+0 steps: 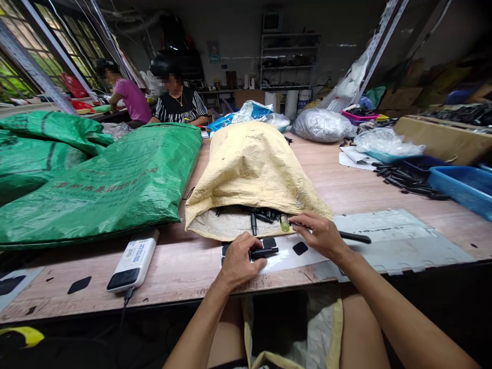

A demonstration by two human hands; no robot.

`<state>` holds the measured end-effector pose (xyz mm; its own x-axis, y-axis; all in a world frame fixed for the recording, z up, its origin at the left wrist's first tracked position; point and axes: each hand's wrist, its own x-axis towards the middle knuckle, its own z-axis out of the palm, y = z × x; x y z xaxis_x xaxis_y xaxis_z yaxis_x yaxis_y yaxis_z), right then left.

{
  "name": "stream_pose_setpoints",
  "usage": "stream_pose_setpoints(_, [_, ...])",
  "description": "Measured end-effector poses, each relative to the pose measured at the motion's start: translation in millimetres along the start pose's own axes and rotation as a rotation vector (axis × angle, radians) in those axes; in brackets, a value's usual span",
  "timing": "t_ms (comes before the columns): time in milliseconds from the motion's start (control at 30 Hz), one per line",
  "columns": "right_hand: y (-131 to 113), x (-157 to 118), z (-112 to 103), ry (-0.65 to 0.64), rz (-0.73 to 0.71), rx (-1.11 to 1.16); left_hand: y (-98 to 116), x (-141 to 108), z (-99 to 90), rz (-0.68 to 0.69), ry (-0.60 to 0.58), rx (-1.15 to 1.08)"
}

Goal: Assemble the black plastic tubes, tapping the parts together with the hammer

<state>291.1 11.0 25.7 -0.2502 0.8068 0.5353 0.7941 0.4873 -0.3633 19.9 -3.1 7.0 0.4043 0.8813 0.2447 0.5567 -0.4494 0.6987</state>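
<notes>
My left hand [240,261] is closed around a short black tube-shaped part [267,252] at the table's front edge. In my right hand [317,236] is a slim tool with a translucent yellow-green end [284,223]; a long black handle [355,237] sticks out behind the hand. Beyond both hands lies a cream woven sack [253,164], its mouth towards me, with several black parts [265,214] inside. One black tube [253,224] rests on the sack's lower lip. Beneath my hands is a white sheet with black rounded-square pads [300,248].
Green woven sacks [126,184] fill the left side. A white power bank [134,261] with a cable lies before them. At right are black parts [407,180] and a blue basket [465,187]. An open sack [334,328] hangs between my legs. Two people sit across the table.
</notes>
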Motion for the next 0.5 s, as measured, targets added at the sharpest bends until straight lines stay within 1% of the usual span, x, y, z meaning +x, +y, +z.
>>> stream_pose_setpoints(67, [18,3,5,-0.054,-0.011,-0.014,-1,0,0.5,-0.015,-0.016,0.004])
stream_pose_setpoints(133, [30,3,11,-0.088,-0.028,-0.003,-2,1,1.0,-0.027,-0.026,0.008])
stream_pose_setpoints(267, [37,-1,18,-0.118,-0.019,0.018,-7,4,0.1,-0.009,-0.060,0.020])
stream_pose_setpoints(333, [35,-2,19,-0.133,0.004,0.012,-4,4,-2.7,0.012,-0.063,0.028])
stream_pose_setpoints(367, [34,-2,19,-0.139,0.012,0.008,1,2,-4.6,0.021,-0.060,0.030])
stream_pose_setpoints(433, [33,-2,18,-0.152,0.016,0.001,18,-7,-7.9,0.042,-0.080,0.013])
stream_pose_setpoints(467, [33,-2,18,-0.155,0.016,-0.005,29,-14,-7.9,0.061,-0.121,-0.013])
stream_pose_setpoints(500, [32,-2,17,-0.157,0.016,-0.011,40,-24,-5.9,0.086,-0.190,-0.048])
